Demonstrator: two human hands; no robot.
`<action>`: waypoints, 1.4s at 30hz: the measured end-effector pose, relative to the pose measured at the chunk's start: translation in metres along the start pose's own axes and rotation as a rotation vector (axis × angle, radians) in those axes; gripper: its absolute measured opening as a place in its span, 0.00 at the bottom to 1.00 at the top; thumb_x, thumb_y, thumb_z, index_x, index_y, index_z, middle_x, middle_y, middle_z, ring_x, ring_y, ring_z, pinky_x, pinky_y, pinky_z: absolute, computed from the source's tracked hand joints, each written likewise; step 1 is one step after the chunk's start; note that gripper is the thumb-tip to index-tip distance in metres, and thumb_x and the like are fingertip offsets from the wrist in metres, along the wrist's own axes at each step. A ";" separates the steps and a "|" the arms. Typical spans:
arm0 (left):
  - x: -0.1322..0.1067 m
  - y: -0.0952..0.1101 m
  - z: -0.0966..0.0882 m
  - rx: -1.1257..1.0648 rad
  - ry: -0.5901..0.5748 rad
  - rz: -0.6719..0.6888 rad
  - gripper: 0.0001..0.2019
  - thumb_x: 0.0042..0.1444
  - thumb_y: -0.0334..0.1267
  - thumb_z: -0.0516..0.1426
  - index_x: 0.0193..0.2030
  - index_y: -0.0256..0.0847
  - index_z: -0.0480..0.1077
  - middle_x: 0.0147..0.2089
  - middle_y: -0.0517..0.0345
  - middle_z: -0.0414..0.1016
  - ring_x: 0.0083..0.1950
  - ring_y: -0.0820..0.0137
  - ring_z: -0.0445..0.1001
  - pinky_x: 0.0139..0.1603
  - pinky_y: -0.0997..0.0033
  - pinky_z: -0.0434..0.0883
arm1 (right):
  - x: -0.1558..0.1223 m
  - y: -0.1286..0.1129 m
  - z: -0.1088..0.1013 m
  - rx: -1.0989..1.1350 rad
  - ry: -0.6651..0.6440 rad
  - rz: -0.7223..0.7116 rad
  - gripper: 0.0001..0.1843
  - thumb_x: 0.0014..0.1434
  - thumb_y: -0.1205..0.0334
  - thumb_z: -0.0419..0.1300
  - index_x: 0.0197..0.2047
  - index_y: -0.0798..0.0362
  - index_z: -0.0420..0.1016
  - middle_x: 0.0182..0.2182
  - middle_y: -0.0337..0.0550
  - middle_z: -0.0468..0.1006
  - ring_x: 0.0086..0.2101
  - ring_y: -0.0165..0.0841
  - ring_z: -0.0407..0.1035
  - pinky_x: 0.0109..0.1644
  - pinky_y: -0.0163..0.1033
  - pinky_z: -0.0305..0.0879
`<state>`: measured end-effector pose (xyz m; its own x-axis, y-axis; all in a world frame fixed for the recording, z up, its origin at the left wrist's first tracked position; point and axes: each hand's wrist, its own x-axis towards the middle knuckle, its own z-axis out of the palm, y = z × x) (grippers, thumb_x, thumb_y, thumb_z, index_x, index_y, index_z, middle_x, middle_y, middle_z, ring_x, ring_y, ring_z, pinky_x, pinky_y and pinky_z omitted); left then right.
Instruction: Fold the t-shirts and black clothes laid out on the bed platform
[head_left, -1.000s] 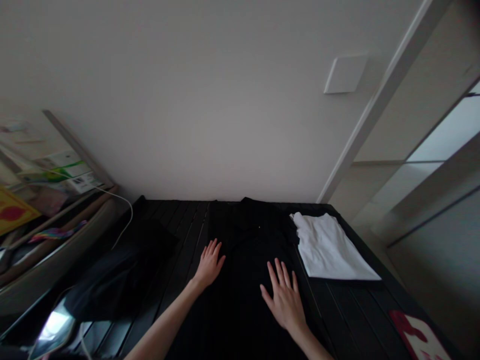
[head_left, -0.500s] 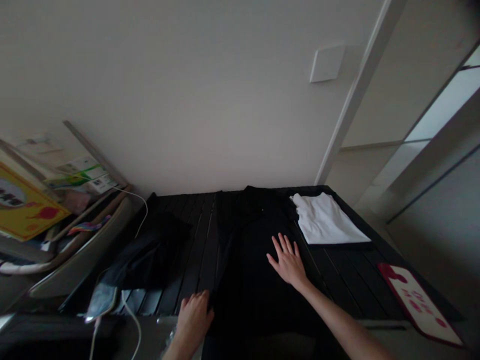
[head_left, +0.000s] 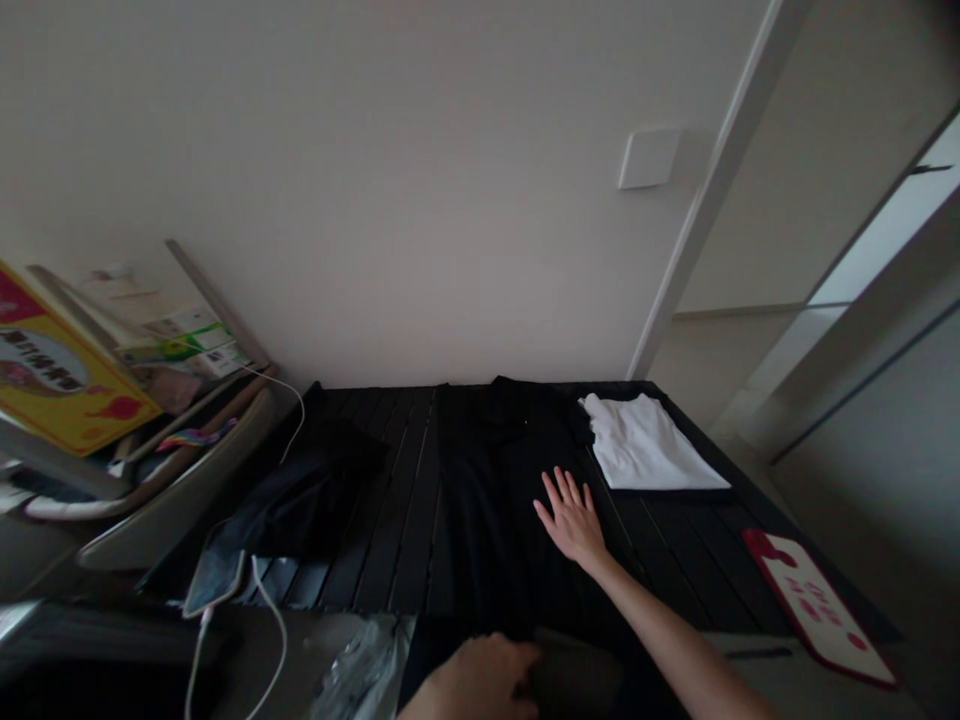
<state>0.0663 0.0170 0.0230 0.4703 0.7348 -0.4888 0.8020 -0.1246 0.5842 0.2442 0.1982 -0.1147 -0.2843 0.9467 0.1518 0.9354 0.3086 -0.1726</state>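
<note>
A black garment (head_left: 495,520) lies spread lengthwise on the black slatted table (head_left: 409,500), its near end reaching past the front edge. My right hand (head_left: 571,520) rests flat on its right part, fingers spread. Low in the view, my left hand (head_left: 480,680) is curled at the garment's near end, its fingers closed on the cloth and slightly blurred. The dark fabric hides most of the folds. Right of the garment is a folded white garment (head_left: 649,440) with a dark layer showing beneath it.
Another black cloth (head_left: 315,490) lies bunched on the left, beside a phone (head_left: 216,580) with a white cable (head_left: 281,640). Clear plastic (head_left: 360,670) is by the front edge. A red-and-white board (head_left: 814,605) sits at the right. A yellow box (head_left: 71,375) stands far left; the wall (head_left: 450,200) rises behind.
My left hand has moved right and nearer to me, from the garment's left edge to its near end. My right hand stays in place on the cloth. The view has shifted slightly.
</note>
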 end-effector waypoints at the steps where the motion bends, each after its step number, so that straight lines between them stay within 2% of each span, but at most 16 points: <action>1: 0.007 -0.005 0.000 -0.010 0.099 0.000 0.21 0.53 0.36 0.55 0.55 0.46 0.69 0.46 0.56 0.79 0.45 0.64 0.78 0.46 0.67 0.74 | 0.000 0.000 0.000 0.004 -0.005 -0.001 0.36 0.65 0.42 0.39 0.70 0.51 0.47 0.69 0.49 0.45 0.67 0.44 0.40 0.67 0.58 0.36; 3: 0.025 -0.017 -0.005 0.026 0.399 -0.032 0.21 0.59 0.35 0.49 0.59 0.46 0.67 0.51 0.55 0.77 0.50 0.65 0.76 0.52 0.66 0.72 | 0.000 -0.001 -0.001 0.006 -0.006 0.001 0.35 0.65 0.43 0.40 0.70 0.52 0.47 0.69 0.50 0.45 0.67 0.44 0.40 0.67 0.58 0.36; 5: 0.044 -0.033 -0.009 0.148 0.674 -0.079 0.22 0.62 0.34 0.45 0.62 0.43 0.63 0.59 0.51 0.71 0.59 0.63 0.70 0.60 0.58 0.67 | -0.001 -0.002 -0.002 0.001 0.005 0.004 0.35 0.65 0.44 0.40 0.70 0.52 0.47 0.69 0.50 0.45 0.67 0.44 0.39 0.67 0.58 0.35; 6: 0.054 -0.043 -0.010 0.226 0.759 -0.105 0.23 0.63 0.34 0.44 0.64 0.41 0.60 0.62 0.49 0.67 0.63 0.61 0.66 0.63 0.54 0.64 | -0.001 -0.002 -0.002 -0.001 0.009 0.004 0.35 0.65 0.44 0.41 0.70 0.52 0.47 0.69 0.51 0.45 0.67 0.44 0.39 0.67 0.58 0.35; 8: 0.069 -0.062 -0.006 0.365 0.826 -0.140 0.25 0.64 0.37 0.45 0.67 0.39 0.56 0.68 0.47 0.59 0.68 0.58 0.57 0.65 0.47 0.60 | -0.001 -0.003 -0.003 -0.002 0.012 0.004 0.35 0.65 0.44 0.41 0.70 0.52 0.47 0.69 0.50 0.45 0.67 0.44 0.39 0.67 0.58 0.35; 12: 0.082 -0.084 0.008 0.478 0.825 -0.147 0.27 0.64 0.42 0.47 0.69 0.39 0.51 0.72 0.48 0.48 0.71 0.56 0.47 0.67 0.46 0.56 | -0.001 -0.003 -0.006 0.004 0.008 0.000 0.35 0.65 0.44 0.40 0.70 0.52 0.47 0.69 0.50 0.45 0.67 0.44 0.39 0.67 0.58 0.35; 17: 0.073 -0.082 0.018 0.386 0.891 -0.148 0.26 0.65 0.40 0.46 0.68 0.39 0.52 0.72 0.46 0.49 0.71 0.57 0.50 0.66 0.49 0.59 | -0.002 -0.003 -0.009 0.006 0.014 -0.001 0.35 0.65 0.45 0.41 0.70 0.52 0.47 0.69 0.50 0.44 0.67 0.44 0.39 0.67 0.58 0.36; 20: 0.052 -0.083 0.034 0.341 0.912 -0.089 0.24 0.64 0.35 0.46 0.67 0.40 0.54 0.70 0.48 0.55 0.69 0.60 0.54 0.65 0.52 0.63 | -0.002 -0.004 -0.008 0.003 0.024 -0.003 0.34 0.65 0.45 0.41 0.70 0.52 0.48 0.69 0.50 0.45 0.67 0.44 0.39 0.67 0.58 0.35; 24: 0.010 -0.092 0.061 0.397 0.875 0.038 0.25 0.61 0.29 0.47 0.65 0.43 0.57 0.67 0.51 0.60 0.67 0.63 0.59 0.63 0.57 0.67 | -0.002 -0.004 -0.007 0.013 0.028 0.002 0.35 0.64 0.45 0.42 0.69 0.52 0.49 0.69 0.50 0.47 0.67 0.45 0.40 0.66 0.59 0.36; 27: -0.016 -0.100 0.072 0.504 0.803 0.097 0.31 0.53 0.22 0.47 0.64 0.42 0.58 0.67 0.53 0.60 0.68 0.64 0.57 0.64 0.59 0.65 | -0.002 -0.003 -0.012 0.022 0.062 -0.023 0.32 0.65 0.48 0.42 0.66 0.58 0.57 0.67 0.54 0.52 0.65 0.46 0.45 0.66 0.59 0.38; 29: -0.024 -0.105 0.075 0.581 0.747 0.108 0.37 0.45 0.18 0.47 0.65 0.42 0.57 0.68 0.55 0.60 0.69 0.65 0.56 0.66 0.58 0.62 | -0.006 -0.007 -0.019 0.043 0.097 -0.099 0.29 0.66 0.53 0.41 0.61 0.60 0.65 0.64 0.56 0.59 0.64 0.45 0.50 0.67 0.56 0.40; 31: -0.026 -0.109 0.076 0.637 0.712 0.098 0.42 0.40 0.17 0.46 0.66 0.42 0.55 0.68 0.56 0.59 0.69 0.65 0.55 0.67 0.57 0.60 | -0.016 -0.017 -0.027 0.080 0.128 -0.177 0.25 0.67 0.56 0.40 0.54 0.58 0.71 0.59 0.55 0.67 0.61 0.43 0.55 0.66 0.53 0.42; 33: -0.021 -0.113 0.078 0.668 0.709 0.079 0.42 0.39 0.16 0.46 0.65 0.42 0.56 0.67 0.57 0.61 0.68 0.66 0.56 0.66 0.58 0.60 | -0.033 -0.036 -0.034 0.116 0.130 -0.197 0.23 0.67 0.55 0.40 0.47 0.55 0.74 0.53 0.53 0.72 0.56 0.42 0.61 0.63 0.52 0.50; 36: -0.011 -0.117 0.085 0.680 0.757 0.043 0.39 0.40 0.16 0.46 0.62 0.42 0.60 0.65 0.56 0.64 0.67 0.66 0.59 0.64 0.57 0.62 | -0.067 -0.073 -0.037 0.131 0.083 -0.167 0.20 0.64 0.52 0.46 0.45 0.54 0.74 0.49 0.54 0.72 0.49 0.43 0.65 0.54 0.50 0.59; 39: -0.005 -0.119 0.092 0.679 0.808 0.017 0.39 0.40 0.16 0.46 0.61 0.41 0.61 0.65 0.55 0.65 0.67 0.65 0.60 0.64 0.55 0.61 | -0.096 -0.101 -0.037 0.103 0.046 -0.049 0.15 0.60 0.57 0.52 0.45 0.55 0.73 0.49 0.57 0.72 0.49 0.46 0.65 0.51 0.49 0.62; 42: -0.007 -0.117 0.092 0.688 0.800 0.023 0.39 0.40 0.16 0.46 0.63 0.43 0.59 0.65 0.56 0.64 0.67 0.66 0.59 0.65 0.57 0.60 | -0.110 -0.111 -0.041 0.193 0.011 0.080 0.10 0.58 0.65 0.51 0.38 0.53 0.73 0.44 0.55 0.74 0.45 0.45 0.68 0.47 0.47 0.64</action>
<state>0.0031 -0.0350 -0.1017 0.3091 0.9219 0.2337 0.9499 -0.3114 -0.0281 0.1806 0.0563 -0.0723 -0.2077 0.9680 0.1410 0.8968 0.2460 -0.3678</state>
